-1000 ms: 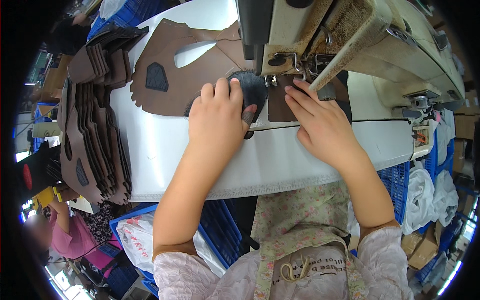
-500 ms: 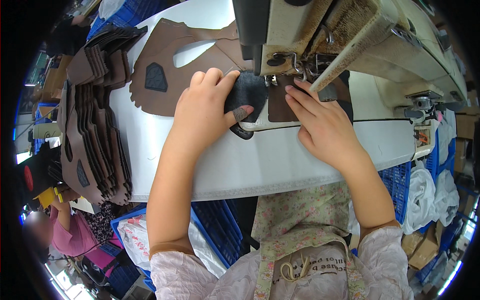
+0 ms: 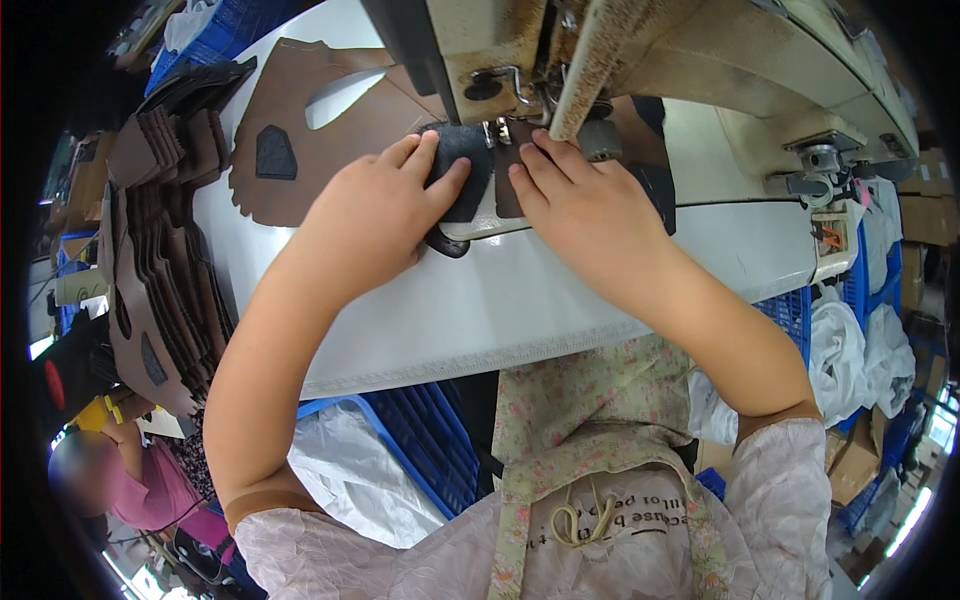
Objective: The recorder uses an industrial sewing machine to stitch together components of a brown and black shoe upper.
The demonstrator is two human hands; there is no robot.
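My left hand (image 3: pixel 380 210) lies with fingers spread on a black piece of material (image 3: pixel 468 203), just left of the presser foot (image 3: pixel 497 131) of a sewing machine (image 3: pixel 700 75). My right hand (image 3: pixel 595 205) rests flat, fingers stretched out, on a brown leather-like piece (image 3: pixel 507 187) right of the foot. The machine head partly covers those fingertips. Beyond my left hand a large brown cut piece (image 3: pixel 262 205) with an oval opening and a dark patch (image 3: pixel 276 153) lies on the white table (image 3: pixel 480 310). Whether the pieces are joined cannot be seen.
A tall stack of brown cut pieces (image 3: pixel 160 270) stands at the table's left edge. Blue crates (image 3: pixel 425 440) with white bags sit below the table, and cardboard boxes (image 3: pixel 858 465) at the right. Another person in a pink top (image 3: pixel 150 490) is at the far left.
The view has shifted, so the machine and pieces appear further left. My left hand has turned on the black piece, and its thumb's grey band no longer shows. My right hand stays by the foot.
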